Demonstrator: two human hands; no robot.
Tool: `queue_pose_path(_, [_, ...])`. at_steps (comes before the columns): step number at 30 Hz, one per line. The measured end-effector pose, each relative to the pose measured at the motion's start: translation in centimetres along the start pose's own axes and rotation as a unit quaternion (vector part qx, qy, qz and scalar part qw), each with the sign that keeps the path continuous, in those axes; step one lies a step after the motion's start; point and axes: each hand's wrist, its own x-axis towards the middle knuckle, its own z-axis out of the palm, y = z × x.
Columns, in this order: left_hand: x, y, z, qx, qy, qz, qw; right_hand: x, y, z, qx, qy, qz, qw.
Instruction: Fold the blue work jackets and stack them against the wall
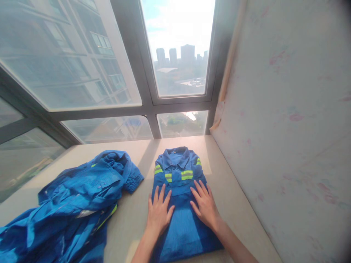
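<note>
A blue work jacket [182, 223] lies folded into a long rectangle, its collar toward the window. Yellow-green and grey reflective strips cross its chest and sleeves. My left hand [159, 210] rests on its left edge with fingers spread. Flat on the right side of the cloth lies my right hand [205, 205], its fingers also apart. Neither hand grasps the fabric. To the left, a second blue garment [90, 197] sits in a crumpled heap, with an elastic cuff and bits of yellow-green strip showing; how it is folded cannot be made out.
Both garments lie on a pale sill-like surface [131, 226]. Grey-framed windows [178, 98] rise behind it and along the left. A wall with faded floral paper [287, 146] bounds the right side. Sunlight and shadow bands fall across the surface.
</note>
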Motion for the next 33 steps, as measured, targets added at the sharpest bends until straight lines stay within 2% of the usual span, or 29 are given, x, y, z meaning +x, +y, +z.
queue_pose_path(5, [0.4, -1.3, 2.8, -0.019, -0.038, -0.008, 0.999, -0.6, 1.6, 3.2, -0.01, 0.006, 0.011, 1.0])
queue_pose_path(9, [0.2, -1.4, 3.0, -0.022, -0.031, -0.007, 0.999, -0.7, 1.8, 3.6, -0.005, 0.019, 0.007, 1.0])
queue_pose_path(14, [-0.1, -0.5, 2.3, -0.03, -0.025, -0.022, 0.999, -1.0, 1.8, 2.9, 0.007, 0.015, 0.002, 1.0])
queue_pose_path(19, [-2.5, 0.2, 2.1, -0.055, -0.028, -0.026, 0.998, -2.9, 2.1, 1.5, 0.058, 0.025, -0.011, 0.998])
queue_pose_path(22, [-4.9, -1.0, 1.8, -0.092, -0.007, -0.03, 0.995, -5.0, 2.9, 0.1, 0.098, 0.022, 0.018, 0.995])
queue_pose_path(26, [-8.3, -4.0, 1.3, -0.139, 0.01, -0.021, 0.99, -8.5, 4.5, -1.8, 0.122, -0.044, 0.025, 0.991])
queue_pose_path(28, [-9.4, -5.1, 1.2, -0.157, 0.005, -0.02, 0.987, -10.1, 4.8, -2.4, 0.113, -0.057, 0.023, 0.992])
queue_pose_path(31, [-9.6, -5.3, 1.1, -0.203, 0.005, -0.068, 0.977, -11.5, 3.5, -2.8, 0.101, -0.041, 0.009, 0.994])
queue_pose_path(33, [-8.7, -4.9, 0.9, -0.254, 0.018, -0.146, 0.956, -11.4, 2.1, -2.7, 0.109, -0.026, -0.007, 0.994])
